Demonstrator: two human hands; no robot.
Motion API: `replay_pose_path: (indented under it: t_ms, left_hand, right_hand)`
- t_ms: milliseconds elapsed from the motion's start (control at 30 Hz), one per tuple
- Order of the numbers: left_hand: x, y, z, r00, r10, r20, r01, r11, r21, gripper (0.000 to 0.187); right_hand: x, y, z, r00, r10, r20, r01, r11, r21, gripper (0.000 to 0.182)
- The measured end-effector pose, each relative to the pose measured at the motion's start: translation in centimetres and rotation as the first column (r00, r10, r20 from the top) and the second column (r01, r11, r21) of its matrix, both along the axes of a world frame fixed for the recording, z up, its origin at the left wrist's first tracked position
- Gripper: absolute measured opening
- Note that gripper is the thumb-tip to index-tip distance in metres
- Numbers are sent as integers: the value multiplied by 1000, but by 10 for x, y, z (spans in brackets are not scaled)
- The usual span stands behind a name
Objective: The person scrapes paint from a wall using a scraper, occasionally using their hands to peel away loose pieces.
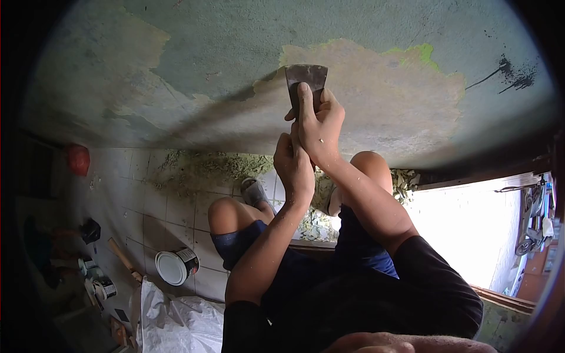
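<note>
A dark, wide-bladed scraper (306, 75) is against the wall (229, 53), its blade edge near the border between green paint and a bare, tan patch (376, 88). My right hand (321, 120) grips the scraper just behind the blade, with the thumb lying along its face. Lower down, my left hand (294, 167) is closed around the handle, touching the right hand's wrist area. Most of the handle is hidden by my hands. Bright green paint (421, 54) shows at the patch's upper edge.
Paint flakes (203, 170) litter the tiled floor along the wall. A lidded paint can (172, 268), a white sheet (182, 315), a wooden handle (122, 256) and smaller cans (105, 287) are at the lower left. A red object (77, 160) is farther left. A bright doorway (465, 229) opens at the right.
</note>
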State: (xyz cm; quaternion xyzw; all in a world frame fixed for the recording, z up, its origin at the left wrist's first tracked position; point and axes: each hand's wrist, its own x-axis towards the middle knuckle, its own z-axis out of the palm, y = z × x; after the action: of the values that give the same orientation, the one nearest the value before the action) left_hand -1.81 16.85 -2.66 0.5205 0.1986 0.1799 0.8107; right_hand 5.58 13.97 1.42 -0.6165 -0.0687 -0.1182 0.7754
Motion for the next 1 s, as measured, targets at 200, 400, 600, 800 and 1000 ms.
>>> replay_pose_path:
  t_ms: [200, 400, 600, 800, 1000]
  left_hand:
    - [12, 6, -18, 993, 63, 100, -66, 998, 22, 32]
    - [12, 32, 6, 999, 40, 15, -43, 967, 252, 47]
    - [25, 45, 24, 990, -10, 140, -38, 942, 332, 34]
    - [20, 39, 21, 990, 82, 119, -127, 882, 454, 43]
    - [1, 20, -11, 997, 82, -5, -75, 925, 372, 43]
  right_hand:
    - [4, 8, 1, 1000, -6, 22, 6, 1000, 13, 34]
    - [7, 24, 13, 999, -28, 47, 24, 997, 71, 33]
    - [19, 26, 28, 989, -45, 143, 47, 999, -10, 35]
    - [7, 27, 32, 989, -65, 130, 58, 997, 57, 33]
    - [-1, 15, -7, 1000, -10, 2, 10, 1000, 20, 36]
